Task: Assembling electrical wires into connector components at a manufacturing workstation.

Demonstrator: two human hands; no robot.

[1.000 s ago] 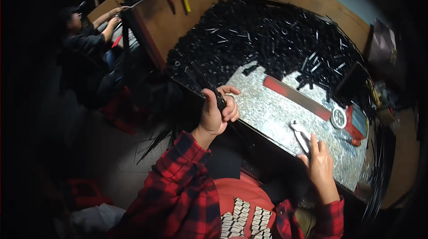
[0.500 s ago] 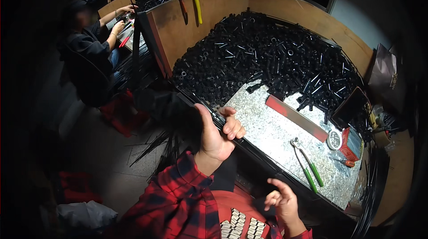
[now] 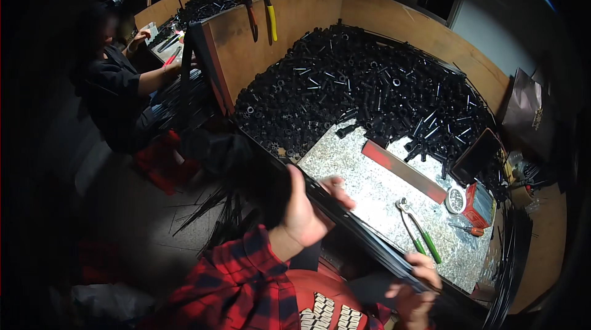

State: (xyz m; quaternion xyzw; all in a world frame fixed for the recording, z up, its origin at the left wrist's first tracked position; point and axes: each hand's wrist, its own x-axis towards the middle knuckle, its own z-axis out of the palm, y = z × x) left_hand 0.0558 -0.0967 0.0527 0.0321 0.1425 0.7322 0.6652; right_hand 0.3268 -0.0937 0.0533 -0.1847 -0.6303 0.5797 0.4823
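Note:
A bundle of long thin black strips (image 3: 363, 228) slants across in front of me, along the near edge of the worktable. My left hand (image 3: 306, 213) is around the bundle, thumb raised on the near side and blurred fingers showing beyond it. Farther down to the right, my right hand (image 3: 418, 287) grips the bundle, its fingers curled over the top; motion smears this hand too. On the bright table (image 3: 345, 151) just past the bundle lie green-handled pliers (image 3: 418, 231) and a red and grey flat bar (image 3: 403, 171).
A large heap of black tubular parts (image 3: 369, 84) fills the wooden-walled table's back. A white round tub (image 3: 455, 200), a red box (image 3: 478, 205), an orange-handled tool (image 3: 475, 230) and a phone-like dark slab (image 3: 475, 154) sit right. Pliers (image 3: 271, 19) hang on the partition. A co-worker (image 3: 114, 84) sits left.
My right hand has come up from empty and now holds the bundle. My left hand's fingers have loosened and shifted slightly. The co-worker's hands have moved apart, one lifting a pale item.

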